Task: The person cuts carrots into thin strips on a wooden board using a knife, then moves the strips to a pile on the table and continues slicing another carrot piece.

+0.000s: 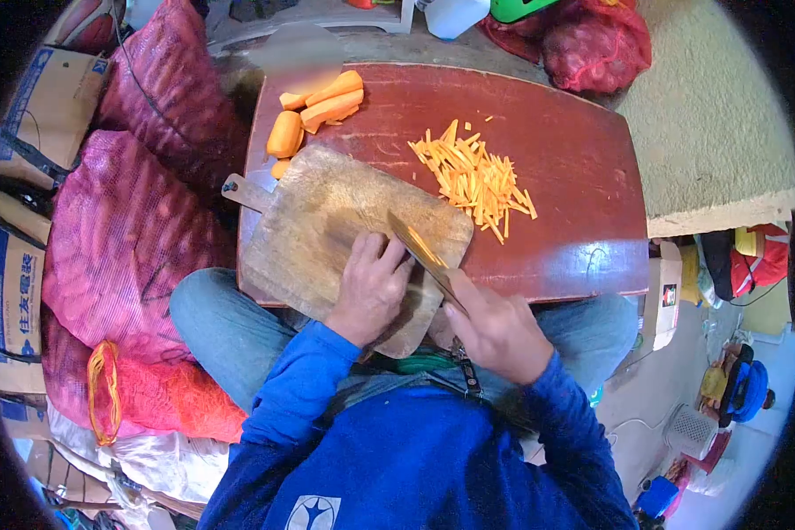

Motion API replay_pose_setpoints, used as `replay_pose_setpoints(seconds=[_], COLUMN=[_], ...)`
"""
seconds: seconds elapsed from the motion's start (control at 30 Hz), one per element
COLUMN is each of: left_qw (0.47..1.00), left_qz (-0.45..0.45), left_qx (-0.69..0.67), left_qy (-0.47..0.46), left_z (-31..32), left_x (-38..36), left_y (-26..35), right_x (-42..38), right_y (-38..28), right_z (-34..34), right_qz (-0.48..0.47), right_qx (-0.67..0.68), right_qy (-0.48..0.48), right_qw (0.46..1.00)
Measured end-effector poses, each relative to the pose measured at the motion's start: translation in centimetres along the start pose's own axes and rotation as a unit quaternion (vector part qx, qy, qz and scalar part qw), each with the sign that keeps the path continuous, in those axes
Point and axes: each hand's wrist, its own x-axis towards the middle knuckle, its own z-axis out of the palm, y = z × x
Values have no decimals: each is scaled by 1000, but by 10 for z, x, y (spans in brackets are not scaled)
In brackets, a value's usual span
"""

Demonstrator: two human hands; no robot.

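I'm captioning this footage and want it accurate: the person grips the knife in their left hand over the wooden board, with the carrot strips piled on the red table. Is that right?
Not quite: the head view shows the knife in the right hand, not the left hand. It is over the wooden board, and the carrot strips are piled on the red table.

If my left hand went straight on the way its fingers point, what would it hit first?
Most likely the knife blade, near its tip, just ahead of your left hand over the cutting board. Depth is unclear, so it might miss.
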Motion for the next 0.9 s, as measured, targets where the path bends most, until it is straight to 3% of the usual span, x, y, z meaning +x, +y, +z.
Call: replay_pose_setpoints(seconds=[0.33, 0.43, 0.9], left_qw=[999, 1000, 998], left_qz=[16, 0, 0], left_qx=[37, 14, 33], left_qy=[34, 25, 52], left_z=[-1, -1, 3], left_x=[2, 3, 1], left_y=[1, 3, -1], right_x=[-6, 7, 19], right_y=[2, 10, 6], right_z=[7, 8, 6], right_qz=[-39, -17, -41], right_qx=[38, 37, 18], right_qy=[80, 33, 43], right_qw=[995, 999, 998])
